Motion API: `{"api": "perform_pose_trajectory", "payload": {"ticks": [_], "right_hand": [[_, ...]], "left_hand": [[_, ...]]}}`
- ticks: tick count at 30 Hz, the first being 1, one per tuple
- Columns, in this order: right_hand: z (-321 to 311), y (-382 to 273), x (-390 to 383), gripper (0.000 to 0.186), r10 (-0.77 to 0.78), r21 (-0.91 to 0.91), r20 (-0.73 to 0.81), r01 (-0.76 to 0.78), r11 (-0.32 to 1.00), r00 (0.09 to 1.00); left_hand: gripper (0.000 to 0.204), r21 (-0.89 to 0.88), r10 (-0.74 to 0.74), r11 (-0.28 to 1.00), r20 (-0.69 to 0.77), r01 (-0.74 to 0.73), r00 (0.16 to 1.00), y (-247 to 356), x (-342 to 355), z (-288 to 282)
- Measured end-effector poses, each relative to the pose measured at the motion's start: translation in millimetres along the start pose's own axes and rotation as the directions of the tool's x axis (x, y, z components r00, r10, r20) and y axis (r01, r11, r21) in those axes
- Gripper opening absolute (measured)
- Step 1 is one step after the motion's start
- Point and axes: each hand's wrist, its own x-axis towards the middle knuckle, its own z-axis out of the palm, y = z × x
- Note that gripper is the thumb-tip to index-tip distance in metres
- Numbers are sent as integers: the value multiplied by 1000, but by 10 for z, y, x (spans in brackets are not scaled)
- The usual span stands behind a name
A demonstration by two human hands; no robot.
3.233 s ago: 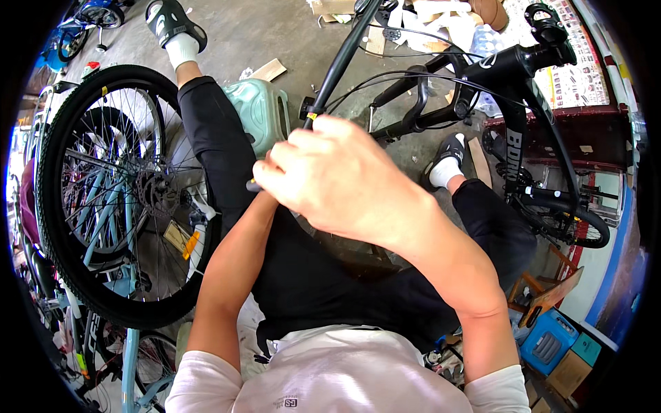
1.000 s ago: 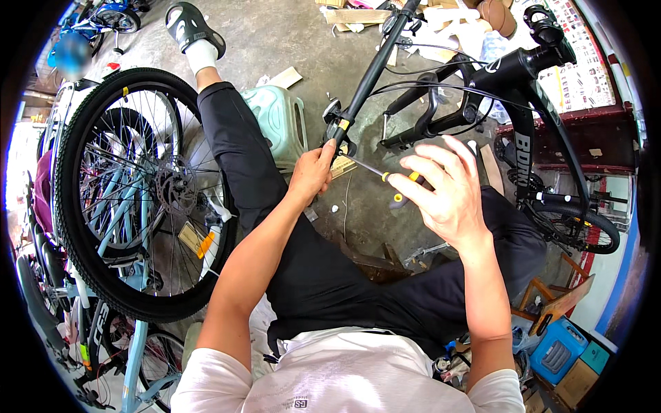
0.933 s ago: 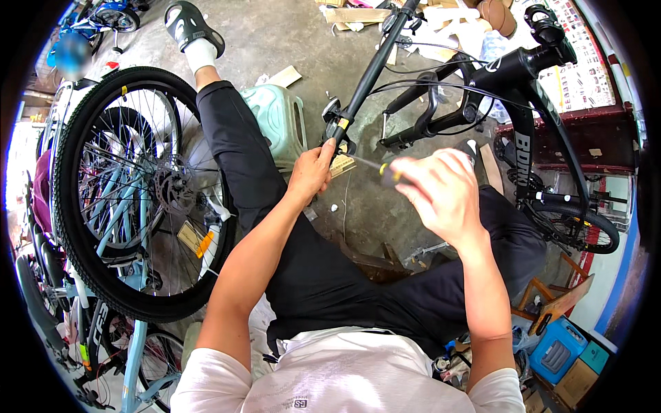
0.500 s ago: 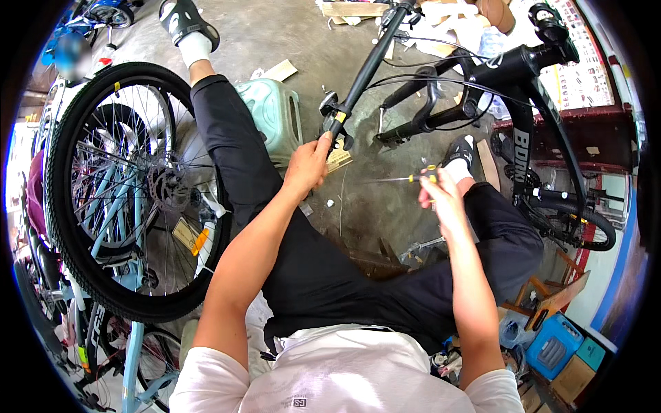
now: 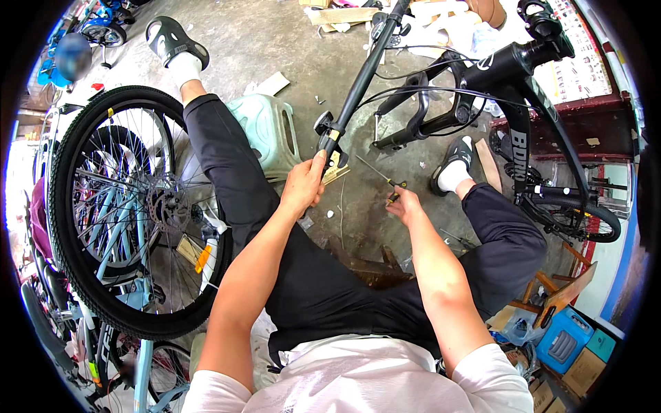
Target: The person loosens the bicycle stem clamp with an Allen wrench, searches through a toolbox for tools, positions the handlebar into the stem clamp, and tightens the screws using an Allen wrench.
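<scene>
My left hand (image 5: 303, 182) is closed around the near end of a black bicycle handlebar (image 5: 361, 84). Just beyond the fingers, a brake lever clamp (image 5: 329, 135) sits on the bar. In my right hand (image 5: 406, 205) is a screwdriver (image 5: 395, 190) with a yellow and black handle. Its thin metal shaft points up and left toward the bar's end, apart from it. Black cables (image 5: 441, 89) run from the bar to the black bicycle frame (image 5: 506, 65), whose fork (image 5: 413, 131) has no wheel in it.
A large bicycle wheel (image 5: 62, 227) stands at my left, in front of other bikes. Beside my left leg is a pale green plastic container (image 5: 260, 127). A blue case (image 5: 564, 342) and cardboard boxes (image 5: 587, 365) lie at the lower right. Paper and wood scraps (image 5: 344, 15) litter the far floor.
My right hand has moved left with the screwdriver, whose shaft now tilts upward rather than lying level. My left hand and the handlebar end have shifted slightly down and left in view.
</scene>
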Motion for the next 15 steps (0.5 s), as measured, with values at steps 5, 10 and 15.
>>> {"api": "perform_pose_trajectory", "payload": {"ticks": [5,10,15], "right_hand": [[-107,20,-267,63,-584,-938,216,332,99,783],[240,-397,-854,38,-369,-833,361,474,284,856],[462,-789,-1521,38,-366,-774,496,592,224,787]], "left_hand": [[59,7,4,1000,9,-4,1000,18,21,-23],[64,-38,7,999,62,-4,998,43,28,9],[68,-137,-79,986,113,95,990,27,18,46]]}}
